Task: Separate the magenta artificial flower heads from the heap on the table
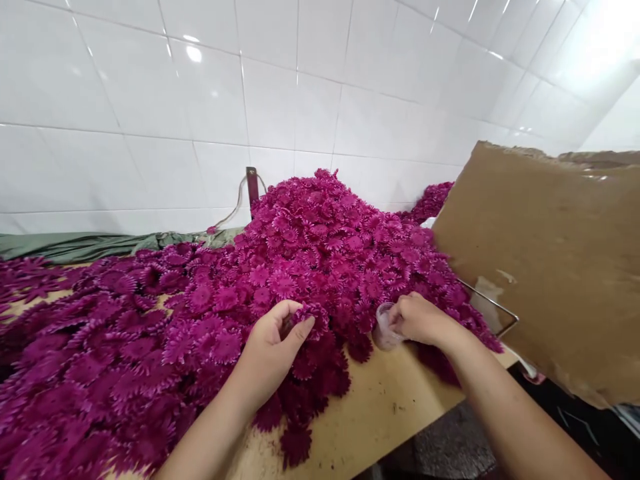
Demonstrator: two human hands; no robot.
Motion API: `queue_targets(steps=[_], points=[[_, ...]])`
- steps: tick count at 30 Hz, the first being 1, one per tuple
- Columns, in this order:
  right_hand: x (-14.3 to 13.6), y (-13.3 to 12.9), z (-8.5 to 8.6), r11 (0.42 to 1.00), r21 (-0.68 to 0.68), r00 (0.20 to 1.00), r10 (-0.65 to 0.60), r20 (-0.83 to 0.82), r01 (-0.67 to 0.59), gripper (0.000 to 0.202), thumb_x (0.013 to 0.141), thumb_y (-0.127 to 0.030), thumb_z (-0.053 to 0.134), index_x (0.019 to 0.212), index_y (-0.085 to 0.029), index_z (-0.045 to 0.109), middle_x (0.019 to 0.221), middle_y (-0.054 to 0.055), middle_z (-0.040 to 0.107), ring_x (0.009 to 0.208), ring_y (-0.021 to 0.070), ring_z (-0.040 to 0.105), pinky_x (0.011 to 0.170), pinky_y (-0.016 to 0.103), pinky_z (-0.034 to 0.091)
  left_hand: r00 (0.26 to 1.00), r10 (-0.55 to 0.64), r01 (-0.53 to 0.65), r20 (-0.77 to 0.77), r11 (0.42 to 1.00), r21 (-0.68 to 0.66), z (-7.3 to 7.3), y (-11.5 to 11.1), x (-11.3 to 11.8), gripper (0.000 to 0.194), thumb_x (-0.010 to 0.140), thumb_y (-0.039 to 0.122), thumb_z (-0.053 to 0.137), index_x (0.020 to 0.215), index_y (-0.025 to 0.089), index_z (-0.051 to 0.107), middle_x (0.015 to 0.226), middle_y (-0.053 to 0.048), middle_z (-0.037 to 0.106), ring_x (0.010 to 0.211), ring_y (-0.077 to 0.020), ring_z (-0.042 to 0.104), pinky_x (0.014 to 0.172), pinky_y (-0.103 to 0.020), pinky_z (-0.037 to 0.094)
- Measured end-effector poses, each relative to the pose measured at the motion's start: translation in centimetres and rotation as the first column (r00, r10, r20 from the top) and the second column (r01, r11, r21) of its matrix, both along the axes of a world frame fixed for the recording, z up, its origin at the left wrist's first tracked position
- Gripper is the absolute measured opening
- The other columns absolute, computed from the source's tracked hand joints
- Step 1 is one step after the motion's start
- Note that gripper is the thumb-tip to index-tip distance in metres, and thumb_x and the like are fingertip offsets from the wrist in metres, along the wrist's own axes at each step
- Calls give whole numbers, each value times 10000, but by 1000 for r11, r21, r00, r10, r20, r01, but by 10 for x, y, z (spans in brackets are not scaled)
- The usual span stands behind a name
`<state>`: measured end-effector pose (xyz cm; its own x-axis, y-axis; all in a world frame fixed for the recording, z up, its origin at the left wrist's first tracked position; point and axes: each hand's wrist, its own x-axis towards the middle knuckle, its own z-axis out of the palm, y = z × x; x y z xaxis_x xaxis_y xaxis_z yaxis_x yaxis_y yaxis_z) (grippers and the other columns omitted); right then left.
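My left hand (pixel 275 343) is closed on a magenta flower (pixel 316 320), thumb pressed over its petals, just in front of the big heap of similar flowers (pixel 320 247). To its right, my right hand (pixel 415 319) has its fingertips inside the mouth of a small clear plastic cup (pixel 385 337). The cup stands on the light wooden tabletop (pixel 380 400), beside the heap. Those fingers are bent together, and whatever they may hold in the cup is hidden.
More magenta flowers (pixel 90 360) spread across the table on the left. A large brown cardboard sheet (pixel 550 267) leans at the right, near a bent metal wire (pixel 507 323). Green cloth (pixel 75 247) lies along the white tiled wall (pixel 200 100).
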<state>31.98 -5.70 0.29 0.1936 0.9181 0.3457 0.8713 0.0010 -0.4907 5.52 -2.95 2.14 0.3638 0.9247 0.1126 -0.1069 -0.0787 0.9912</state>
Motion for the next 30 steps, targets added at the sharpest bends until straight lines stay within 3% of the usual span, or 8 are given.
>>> queue_targets(steps=[3,7,11,15,19,21,26,30], points=[[1,2,1,985,-167,998,56,40,-48,254,433,-49,635,299,-240,538,277,-70,414,345,93,360,459,249,314,995,-11,26,-101,989,148,3,3,20,58,627,236,657,622,193,619,604,19,560,601,-133,482,589,-218,364],[2,-13,26,989,-109,991,104,80,-95,144,654,-236,584,524,-224,644,561,7,621,602,171,536,652,310,400,960,-93,156,-263,960,233,6,9,60,28,638,214,630,616,199,622,578,20,559,568,-138,480,582,-239,361],[-7,-30,44,969,-74,953,214,-215,-234,288,802,-398,427,823,-195,631,794,37,647,748,179,568,688,307,436,950,-219,264,-223,945,194,5,15,105,116,624,130,597,710,205,616,538,42,539,517,-123,470,560,-236,370],[-3,-31,33,974,-50,857,170,-486,-221,328,716,-483,524,784,-169,593,724,16,619,643,146,545,596,272,441,940,-300,332,-165,917,222,0,19,126,253,619,49,510,770,212,632,630,-1,613,613,-156,543,632,-267,416],[14,-28,18,999,-9,802,29,-597,-43,412,570,-537,637,743,-166,591,690,20,615,622,150,545,598,286,453,970,-116,209,-213,846,490,-2,19,126,206,598,79,564,617,258,665,690,-31,598,729,-207,525,805,-350,381],[19,-27,17,1000,21,791,17,-611,-6,437,516,-535,675,745,-170,600,705,28,627,653,165,559,639,303,463,954,-90,241,-287,799,551,-3,17,131,186,535,76,623,474,251,629,686,-52,578,800,-255,508,875,-405,325],[15,-27,20,999,50,798,41,-601,-14,416,519,-512,690,751,-173,623,736,42,653,715,195,584,699,332,475,865,-111,383,-490,777,499,-10,20,163,429,334,-52,656,236,205,327,579,-76,531,953,-372,456,941,-491,211],[14,-28,20,999,41,799,47,-599,-27,388,552,-513,679,743,-178,637,750,61,672,722,212,602,683,335,487,853,-108,388,-511,786,481,-6,25,174,550,353,-32,679,233,204,198,541,-91,541,876,-361,511,902,-488,259]])
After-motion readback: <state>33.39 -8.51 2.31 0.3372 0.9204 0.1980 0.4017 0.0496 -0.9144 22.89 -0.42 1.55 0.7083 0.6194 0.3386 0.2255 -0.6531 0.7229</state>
